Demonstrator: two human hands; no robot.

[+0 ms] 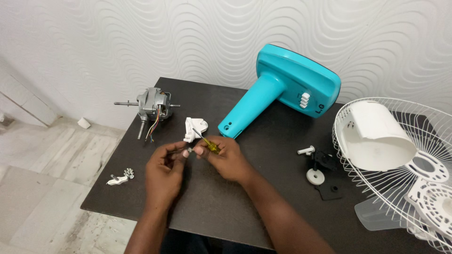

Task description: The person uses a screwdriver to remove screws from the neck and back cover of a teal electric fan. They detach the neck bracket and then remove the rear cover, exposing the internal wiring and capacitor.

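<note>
Wall behind is white with a raised wavy relief; floor to the left is pale tile. Dark rectangular surface (226,207) carries the parts of a taken-apart fan. Both hands are over the middle of the surface, close together, fingertips nearly meeting. Right hand (228,157) is curled around a small screwdriver (207,142) with a yellow handle, its thin shaft angled up and to the left towards a small white plastic housing (194,129) that lies on the surface just beyond the fingers. Left hand (165,167) is pinched, thumb and forefinger pressed on a tiny pale piece (189,151), likely a screw; too small to tell for certain. The piece is held between the two hands, just below the screwdriver shaft. Far left of the surface: bare metal motor (153,107) with shaft and coloured wires, lying on its side. Near the left edge: a small white bracket (117,179) with a few loose screws just beside it. Behind the hands: turquoise fan base and neck (282,89), tipped over, neck pointing towards the white housing. Right of the hands: small black and white fittings (320,164), well apart from the hands. Far right: white wire grille (400,188) holding a white rear motor cover (376,136).
</note>
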